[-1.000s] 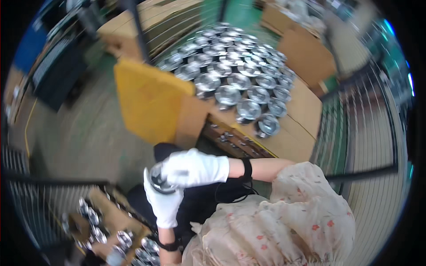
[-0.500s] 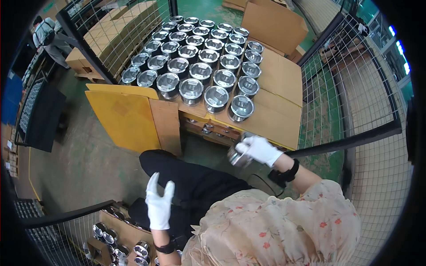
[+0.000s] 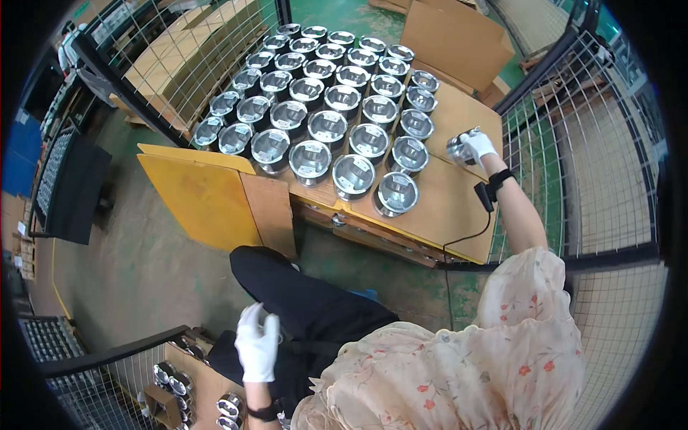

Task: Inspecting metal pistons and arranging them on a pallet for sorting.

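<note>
Far left, a dark rack (image 3: pixel 68 186) stands on the floor. Down at the lower left, a wire crate (image 3: pixel 179 387) holds a few metal pistons (image 3: pixel 231 406) on cardboard. Just right of it, your left hand (image 3: pixel 256 349), in a white glove, hangs open over your dark trousers (image 3: pixel 308 308); its grip is loose, fingers spread, and it holds nothing.

Above that, a yellow board (image 3: pixel 201 197) leans at the front of the cardboard sheet (image 3: pixel 444 208), which carries the rows of pistons (image 3: pixel 330 107). They stand upright, close together, filling the sheet from its far left corner to near its middle; the nearest one (image 3: pixel 395 193) sits at the end of the front row.

To the right of the rows, your right hand (image 3: pixel 476 147), also gloved, reaches out over the bare cardboard. Its grip is closed around a single piston (image 3: pixel 460 148), held tilted on its side just beside the right-hand end of the rows. I cannot tell whether it touches the sheet. A black band and cable (image 3: pixel 491 188) run from your wrist. Wire mesh (image 3: pixel 595 158) fences the right side.
</note>
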Demonstrator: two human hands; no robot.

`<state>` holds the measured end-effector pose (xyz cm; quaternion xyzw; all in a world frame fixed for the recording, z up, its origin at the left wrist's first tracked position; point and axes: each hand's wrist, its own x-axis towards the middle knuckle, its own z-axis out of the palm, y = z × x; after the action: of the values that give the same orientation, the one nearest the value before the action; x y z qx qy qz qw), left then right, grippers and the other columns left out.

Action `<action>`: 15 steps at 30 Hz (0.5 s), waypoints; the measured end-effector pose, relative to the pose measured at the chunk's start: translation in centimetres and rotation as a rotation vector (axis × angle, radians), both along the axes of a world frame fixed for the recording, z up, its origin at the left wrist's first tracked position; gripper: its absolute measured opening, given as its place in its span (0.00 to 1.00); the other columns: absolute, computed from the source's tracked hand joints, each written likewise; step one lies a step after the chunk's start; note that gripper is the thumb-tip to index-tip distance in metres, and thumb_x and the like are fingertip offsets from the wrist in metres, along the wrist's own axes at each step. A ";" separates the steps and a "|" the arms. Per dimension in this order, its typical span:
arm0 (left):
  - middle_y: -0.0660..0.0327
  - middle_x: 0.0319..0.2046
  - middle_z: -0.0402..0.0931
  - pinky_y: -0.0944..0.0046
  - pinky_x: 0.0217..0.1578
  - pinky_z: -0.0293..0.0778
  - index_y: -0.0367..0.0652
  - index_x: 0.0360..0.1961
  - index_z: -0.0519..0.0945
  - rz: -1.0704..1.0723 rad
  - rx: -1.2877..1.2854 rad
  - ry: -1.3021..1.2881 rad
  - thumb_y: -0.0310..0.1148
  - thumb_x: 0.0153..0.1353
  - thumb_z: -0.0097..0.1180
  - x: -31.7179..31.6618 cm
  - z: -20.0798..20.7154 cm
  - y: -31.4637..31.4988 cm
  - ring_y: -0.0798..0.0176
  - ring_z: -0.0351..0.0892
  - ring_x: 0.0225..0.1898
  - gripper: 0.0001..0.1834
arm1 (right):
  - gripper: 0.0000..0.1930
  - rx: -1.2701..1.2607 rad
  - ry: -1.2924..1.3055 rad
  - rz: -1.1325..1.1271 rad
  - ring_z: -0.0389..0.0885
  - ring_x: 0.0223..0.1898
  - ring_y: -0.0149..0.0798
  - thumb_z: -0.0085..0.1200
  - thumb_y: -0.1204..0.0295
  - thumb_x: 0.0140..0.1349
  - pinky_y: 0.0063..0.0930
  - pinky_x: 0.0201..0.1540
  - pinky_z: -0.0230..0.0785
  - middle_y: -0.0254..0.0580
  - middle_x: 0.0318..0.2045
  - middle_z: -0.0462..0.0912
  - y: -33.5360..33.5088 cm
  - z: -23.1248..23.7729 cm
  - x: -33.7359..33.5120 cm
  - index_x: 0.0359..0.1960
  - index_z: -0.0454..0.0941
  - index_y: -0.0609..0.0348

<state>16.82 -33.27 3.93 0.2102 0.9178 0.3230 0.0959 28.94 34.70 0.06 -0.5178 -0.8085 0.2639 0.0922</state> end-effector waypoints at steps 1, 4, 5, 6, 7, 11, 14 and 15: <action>0.48 0.50 0.78 0.51 0.56 0.69 0.39 0.51 0.78 -0.163 0.022 0.095 0.35 0.56 0.62 -0.2 0.5 3.7 0.45 0.76 0.54 0.22 | 0.15 0.240 -0.235 0.106 0.82 0.43 0.49 0.49 0.62 0.63 0.40 0.46 0.73 0.51 0.40 0.84 3.0 0.3 0.6 0.37 0.81 0.61; 0.49 0.55 0.74 0.45 0.62 0.61 0.41 0.54 0.76 -0.549 0.046 0.232 0.38 0.55 0.63 -0.6 2.7 14.9 0.44 0.68 0.61 0.26 | 0.19 0.131 -0.160 0.000 0.82 0.42 0.48 0.50 0.57 0.62 0.36 0.44 0.72 0.53 0.38 0.83 5.6 0.4 -1.3 0.39 0.79 0.63; 0.50 0.57 0.72 0.43 0.64 0.57 0.41 0.56 0.75 -0.650 0.061 0.222 0.39 0.54 0.62 -0.9 3.0 18.4 0.43 0.66 0.62 0.28 | 0.19 0.124 -0.159 0.008 0.82 0.42 0.48 0.50 0.57 0.62 0.36 0.44 0.72 0.53 0.38 0.83 5.8 0.2 -2.0 0.39 0.79 0.63; 0.50 0.58 0.71 0.40 0.65 0.53 0.42 0.57 0.74 -0.745 0.073 0.218 0.40 0.54 0.62 -0.9 3.0 21.3 0.43 0.64 0.63 0.29 | 0.19 0.093 -0.085 0.025 0.82 0.42 0.48 0.51 0.57 0.62 0.36 0.44 0.71 0.54 0.39 0.83 5.7 0.1 -3.1 0.40 0.79 0.63; 0.49 0.59 0.70 0.39 0.66 0.52 0.41 0.58 0.73 -0.780 0.136 0.256 0.40 0.54 0.62 -0.5 2.2 23.8 0.42 0.63 0.64 0.31 | 0.19 0.070 -0.012 0.039 0.81 0.43 0.48 0.51 0.58 0.62 0.36 0.44 0.71 0.55 0.39 0.83 6.1 0.2 -4.2 0.40 0.79 0.63; 0.46 0.61 0.66 0.39 0.66 0.50 0.37 0.59 0.70 -0.878 0.190 0.361 0.41 0.52 0.62 0.3 -0.9 32.2 0.42 0.59 0.65 0.34 | 0.25 0.233 -0.207 0.120 0.78 0.53 0.49 0.54 0.53 0.61 0.36 0.55 0.69 0.51 0.50 0.81 11.4 -0.7 -5.1 0.51 0.79 0.60; 0.48 0.59 0.66 0.41 0.65 0.53 0.38 0.57 0.69 -0.898 0.129 0.424 0.39 0.52 0.60 0.1 -3.9 34.9 0.45 0.60 0.63 0.32 | 0.26 0.151 -0.041 0.002 0.78 0.50 0.38 0.60 0.63 0.61 0.28 0.51 0.69 0.46 0.51 0.80 17.2 0.4 -4.6 0.56 0.73 0.69; 0.49 0.57 0.67 0.44 0.64 0.55 0.39 0.56 0.69 -0.868 0.161 0.433 0.36 0.53 0.57 0.3 -4.5 35.1 0.46 0.61 0.62 0.29 | 0.28 0.094 0.101 -0.039 0.78 0.52 0.39 0.61 0.65 0.61 0.28 0.52 0.70 0.47 0.52 0.80 17.9 0.2 -5.5 0.58 0.71 0.70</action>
<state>17.14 1.86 -0.59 0.6423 0.7165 0.2719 0.0119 23.48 52.64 0.27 -0.5146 -0.8041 0.2496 0.1621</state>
